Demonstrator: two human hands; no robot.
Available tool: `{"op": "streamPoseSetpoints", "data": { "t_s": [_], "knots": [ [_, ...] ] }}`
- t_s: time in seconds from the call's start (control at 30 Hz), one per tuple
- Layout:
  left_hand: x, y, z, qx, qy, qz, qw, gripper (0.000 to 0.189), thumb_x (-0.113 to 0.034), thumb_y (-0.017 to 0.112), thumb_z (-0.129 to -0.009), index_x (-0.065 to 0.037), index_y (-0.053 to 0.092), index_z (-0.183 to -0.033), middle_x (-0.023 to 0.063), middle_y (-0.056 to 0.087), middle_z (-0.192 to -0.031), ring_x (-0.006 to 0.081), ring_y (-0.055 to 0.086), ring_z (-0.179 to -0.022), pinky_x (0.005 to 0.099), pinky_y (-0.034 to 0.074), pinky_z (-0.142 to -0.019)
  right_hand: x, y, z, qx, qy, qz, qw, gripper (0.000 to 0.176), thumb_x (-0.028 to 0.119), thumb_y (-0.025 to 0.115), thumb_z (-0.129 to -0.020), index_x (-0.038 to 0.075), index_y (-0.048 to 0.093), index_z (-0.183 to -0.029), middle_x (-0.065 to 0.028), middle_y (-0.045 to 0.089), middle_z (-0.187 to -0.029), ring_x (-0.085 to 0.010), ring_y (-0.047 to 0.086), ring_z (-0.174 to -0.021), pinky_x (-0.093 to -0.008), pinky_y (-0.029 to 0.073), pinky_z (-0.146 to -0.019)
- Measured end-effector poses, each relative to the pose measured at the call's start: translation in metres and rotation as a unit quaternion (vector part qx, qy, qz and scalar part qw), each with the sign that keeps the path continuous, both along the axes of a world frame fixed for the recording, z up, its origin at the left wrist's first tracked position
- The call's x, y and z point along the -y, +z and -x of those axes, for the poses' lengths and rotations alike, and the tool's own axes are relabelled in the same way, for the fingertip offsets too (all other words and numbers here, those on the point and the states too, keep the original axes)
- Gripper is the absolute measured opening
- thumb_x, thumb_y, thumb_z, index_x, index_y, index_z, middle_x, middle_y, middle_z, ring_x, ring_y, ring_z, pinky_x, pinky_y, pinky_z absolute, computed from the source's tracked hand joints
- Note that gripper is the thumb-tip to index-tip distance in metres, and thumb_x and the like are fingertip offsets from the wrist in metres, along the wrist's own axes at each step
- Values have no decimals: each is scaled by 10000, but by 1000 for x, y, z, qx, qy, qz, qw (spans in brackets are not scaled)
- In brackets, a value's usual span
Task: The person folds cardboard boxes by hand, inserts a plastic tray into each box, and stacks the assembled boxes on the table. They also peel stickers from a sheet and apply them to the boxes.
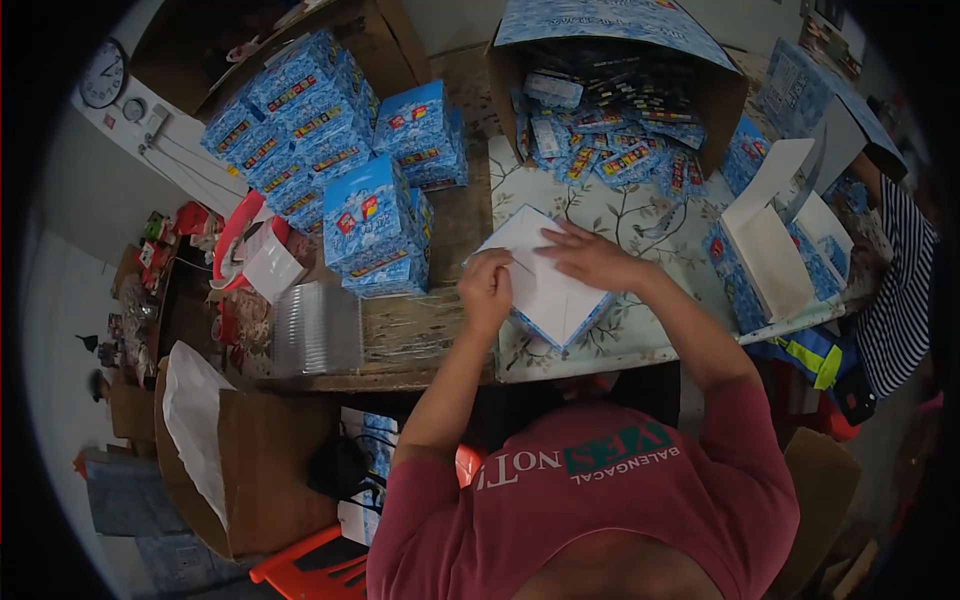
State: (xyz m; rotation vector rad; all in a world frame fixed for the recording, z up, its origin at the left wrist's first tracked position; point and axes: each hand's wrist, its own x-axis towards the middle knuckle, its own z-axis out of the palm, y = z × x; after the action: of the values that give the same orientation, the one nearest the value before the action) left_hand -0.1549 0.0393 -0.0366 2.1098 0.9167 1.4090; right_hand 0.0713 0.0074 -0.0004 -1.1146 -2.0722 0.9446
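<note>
A carton [560, 300] with a white face and blue printed edges lies turned cornerwise on the tablecloth in front of me. My left hand [487, 289] is closed at its left corner, with the fingertips pinching the edge. My right hand [592, 256] lies flat across the upper right part of the white face, fingers spread and holding nothing. A short dark line shows on the white face between the two hands. The carton's underside is hidden.
Blue printed boxes [366, 215] stand stacked at the left. Behind the carton, a large cardboard box [507, 100] spills small blue packets [625, 160]. An open-flapped box [775, 265] stands at the right, near a person's striped sleeve [900, 290]. Clear plastic trays [318, 328] lie at the left edge.
</note>
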Motion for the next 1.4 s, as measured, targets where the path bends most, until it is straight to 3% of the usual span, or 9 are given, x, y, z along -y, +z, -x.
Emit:
{"op": "streamPoseSetpoints", "data": {
  "t_s": [0.07, 0.23, 0.3, 0.43, 0.6, 0.73, 0.93, 1.1, 1.4],
  "knots": [
    [4, -3, 9, -17, 87, -7, 996, 285, -54, 544, -764, -4, 558, -1044, 178, 556, -1105, 327, 530, -1035, 362, 423, -876, 19, -7, 16, 381, -45, -126, 915, 384, 180, 488, -888, 163, 483, -1272, -76, 281, -1436, -272, 152, -1360, -385, 216, -1076],
    [10, -42, 5, 55, 142, 232, 961, 508, -206, 498, -888, 15, 310, -1306, 229, 366, -1325, 339, 382, -1204, 375, 303, -998, 5, -7, 14, 393, -30, -111, 912, 472, 190, 554, -841, 143, 440, -1297, -112, 245, -1446, -288, 179, -1352, -396, 272, -1048],
    [22, -17, -2, 163, -6, 333, 929, 587, -289, 446, -925, 0, 199, -1371, 199, 357, -1333, 294, 378, -1210, 361, 306, -998, -2, -10, 1, 60, -158, 3, 986, 629, 198, 621, -793, 118, 342, -1351, -174, 265, -1421, -327, 251, -1318, -361, 271, -1053],
    [29, -22, -20, 140, 10, 349, 927, 583, -304, 430, -933, -13, 189, -1378, 177, 332, -1349, 263, 380, -1209, 345, 314, -996, 12, 18, -3, 61, -174, 169, 968, 701, 168, 645, -782, 53, 268, -1362, -182, 374, -1345, -289, 397, -1223, -331, 342, -990],
    [55, 102, -21, 516, -265, 264, 771, 504, -434, 329, -947, -64, 335, -1289, 100, 396, -1286, 218, 406, -1183, 366, 326, -995, 76, 68, -25, -293, -213, -91, 928, 520, 23, 621, -777, 34, 385, -1240, -90, 494, -1170, -185, 469, -1097, -315, 393, -919],
    [50, 104, -26, 367, -291, 223, 855, 445, -433, 375, -934, -50, 501, -1123, 88, 519, -1160, 194, 477, -1076, 321, 363, -928, 118, 18, -102, -188, -338, -128, 913, 228, -49, 477, -839, -1, 497, -1061, -80, 526, -1066, -153, 498, -1004, -281, 394, -881],
    [15, 32, 71, 86, 180, -39, 979, 116, -107, 598, -812, -7, 600, -870, 143, 600, -887, 311, 573, -804, 363, 445, -723, 154, -54, -134, -76, -394, -95, 911, 120, -23, 476, -862, -5, 549, -955, -92, 580, -985, -160, 544, -924, -281, 419, -852],
    [-62, -29, 264, -215, 673, -49, 706, 269, -247, 640, -771, -57, 599, -958, 118, 582, -1053, 301, 529, -1004, 460, 373, -859, 140, -25, -94, -180, -433, -78, 880, 93, -15, 489, -857, -14, 554, -923, -106, 599, -973, -172, 558, -926, -294, 430, -851],
    [-25, -2, 357, -178, 593, 283, 733, 306, -234, 597, -835, -51, 532, -1070, 119, 621, -956, 317, 597, -820, 415, 464, -738, 85, 28, 7, -190, -300, -89, 930, 120, -59, 457, -846, 0, 556, -877, -114, 609, -984, -163, 565, -939, -275, 426, -845]
  ]
}}
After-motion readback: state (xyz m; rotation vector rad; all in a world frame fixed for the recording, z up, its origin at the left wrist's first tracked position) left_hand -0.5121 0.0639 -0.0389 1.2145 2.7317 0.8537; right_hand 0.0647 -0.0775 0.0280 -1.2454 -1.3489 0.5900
